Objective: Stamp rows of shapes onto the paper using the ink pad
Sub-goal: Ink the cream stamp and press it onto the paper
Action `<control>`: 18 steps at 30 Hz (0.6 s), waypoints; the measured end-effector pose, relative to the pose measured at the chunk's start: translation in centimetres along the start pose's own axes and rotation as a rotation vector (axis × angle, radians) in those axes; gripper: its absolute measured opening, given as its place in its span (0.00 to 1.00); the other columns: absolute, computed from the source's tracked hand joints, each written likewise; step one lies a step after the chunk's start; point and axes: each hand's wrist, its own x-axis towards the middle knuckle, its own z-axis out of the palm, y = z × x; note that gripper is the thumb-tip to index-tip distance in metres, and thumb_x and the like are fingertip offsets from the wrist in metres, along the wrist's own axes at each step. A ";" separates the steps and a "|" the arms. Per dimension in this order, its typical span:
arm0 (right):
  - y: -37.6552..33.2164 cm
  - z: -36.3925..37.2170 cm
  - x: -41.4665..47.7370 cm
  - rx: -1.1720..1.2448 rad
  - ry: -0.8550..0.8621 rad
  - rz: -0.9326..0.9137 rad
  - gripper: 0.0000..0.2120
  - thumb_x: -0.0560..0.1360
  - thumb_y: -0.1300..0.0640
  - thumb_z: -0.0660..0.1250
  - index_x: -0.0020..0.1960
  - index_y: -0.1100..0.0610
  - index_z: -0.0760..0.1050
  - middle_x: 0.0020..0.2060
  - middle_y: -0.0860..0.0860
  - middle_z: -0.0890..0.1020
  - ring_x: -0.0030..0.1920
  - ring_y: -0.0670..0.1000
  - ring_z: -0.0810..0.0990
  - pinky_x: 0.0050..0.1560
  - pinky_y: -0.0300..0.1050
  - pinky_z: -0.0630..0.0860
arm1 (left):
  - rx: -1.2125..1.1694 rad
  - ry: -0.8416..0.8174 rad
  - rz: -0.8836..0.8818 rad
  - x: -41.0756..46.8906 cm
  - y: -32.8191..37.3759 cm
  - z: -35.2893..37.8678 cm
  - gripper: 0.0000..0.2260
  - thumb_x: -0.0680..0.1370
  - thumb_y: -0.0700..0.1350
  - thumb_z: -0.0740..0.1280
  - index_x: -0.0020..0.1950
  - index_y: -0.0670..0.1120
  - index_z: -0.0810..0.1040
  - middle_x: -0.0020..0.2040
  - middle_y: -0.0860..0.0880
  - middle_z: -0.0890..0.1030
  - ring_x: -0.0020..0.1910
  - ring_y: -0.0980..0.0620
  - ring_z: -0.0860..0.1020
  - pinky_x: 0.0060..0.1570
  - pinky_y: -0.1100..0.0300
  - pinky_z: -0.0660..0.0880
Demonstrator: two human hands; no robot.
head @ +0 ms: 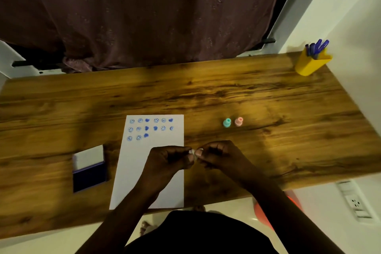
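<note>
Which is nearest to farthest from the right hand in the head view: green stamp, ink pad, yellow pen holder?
From the right hand:
1. Green stamp, just beyond it on the table.
2. Ink pad, across the paper on the left.
3. Yellow pen holder, far right corner.

Ink pad (89, 168) left of paper (165, 150); stamps (233, 122) right.

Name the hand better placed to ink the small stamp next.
Probably the left hand: it shares the small white stamp with the right hand, and the open ink pad lies on its side, left of the paper.
</note>
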 end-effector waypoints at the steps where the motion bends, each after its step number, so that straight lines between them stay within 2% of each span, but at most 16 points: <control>1: 0.1 -0.2 0.0 -0.003 0.013 0.016 0.09 0.78 0.54 0.71 0.51 0.60 0.84 0.43 0.56 0.87 0.42 0.53 0.85 0.44 0.43 0.80 | 0.005 0.000 -0.004 0.1 -0.1 0.3 0.14 0.75 0.38 0.76 0.52 0.57 0.89 0.49 0.48 0.90 0.49 0.46 0.88 0.51 0.54 0.85; 4: 0.7 -0.9 -0.1 -0.023 0.050 0.045 0.12 0.78 0.51 0.71 0.51 0.60 0.84 0.43 0.57 0.87 0.43 0.56 0.86 0.43 0.43 0.81 | 0.016 0.002 -0.027 0.5 -0.5 1.1 0.13 0.74 0.38 0.77 0.51 0.56 0.89 0.48 0.49 0.90 0.48 0.49 0.88 0.49 0.58 0.85; 8: 1.4 -2.1 -0.3 -0.044 0.051 0.046 0.12 0.78 0.49 0.71 0.50 0.58 0.84 0.42 0.55 0.87 0.41 0.53 0.86 0.41 0.41 0.80 | 0.103 0.018 -0.040 0.9 -0.7 2.5 0.14 0.73 0.41 0.79 0.53 0.58 0.88 0.51 0.55 0.89 0.53 0.56 0.87 0.60 0.51 0.82; 10: 1.4 -3.1 0.0 -0.094 0.073 0.005 0.10 0.76 0.49 0.72 0.47 0.57 0.84 0.40 0.54 0.87 0.39 0.51 0.85 0.41 0.42 0.80 | 0.129 0.025 -0.060 1.2 -0.6 3.3 0.15 0.72 0.42 0.80 0.56 0.56 0.87 0.52 0.55 0.89 0.55 0.54 0.86 0.64 0.46 0.80; 12: 1.6 -4.6 0.4 -0.226 0.170 -0.057 0.09 0.74 0.49 0.75 0.42 0.53 0.84 0.36 0.49 0.86 0.37 0.44 0.84 0.40 0.37 0.77 | 0.150 0.027 -0.088 1.6 -0.6 4.0 0.16 0.71 0.44 0.81 0.57 0.54 0.86 0.53 0.52 0.89 0.56 0.53 0.86 0.65 0.43 0.78; 14: 2.1 -6.4 1.2 -0.444 0.341 -0.114 0.08 0.72 0.48 0.77 0.38 0.49 0.82 0.33 0.42 0.85 0.36 0.38 0.83 0.38 0.29 0.72 | 0.167 0.044 -0.109 1.9 -0.7 4.5 0.15 0.71 0.43 0.81 0.55 0.57 0.85 0.51 0.53 0.89 0.53 0.56 0.86 0.65 0.45 0.79; 16: 3.0 -7.9 2.0 -0.643 0.480 -0.132 0.05 0.72 0.49 0.76 0.40 0.48 0.82 0.36 0.44 0.86 0.38 0.41 0.83 0.38 0.34 0.72 | 0.173 0.054 -0.113 2.0 -0.8 4.6 0.13 0.72 0.42 0.80 0.51 0.58 0.85 0.49 0.54 0.90 0.51 0.58 0.87 0.64 0.45 0.80; 18: 4.0 -9.1 3.0 -0.789 0.562 -0.136 0.05 0.75 0.51 0.72 0.46 0.52 0.83 0.44 0.51 0.87 0.43 0.50 0.85 0.40 0.40 0.75 | 0.171 0.058 -0.115 2.1 -1.0 4.6 0.12 0.73 0.41 0.79 0.50 0.57 0.86 0.50 0.52 0.90 0.52 0.55 0.87 0.64 0.43 0.80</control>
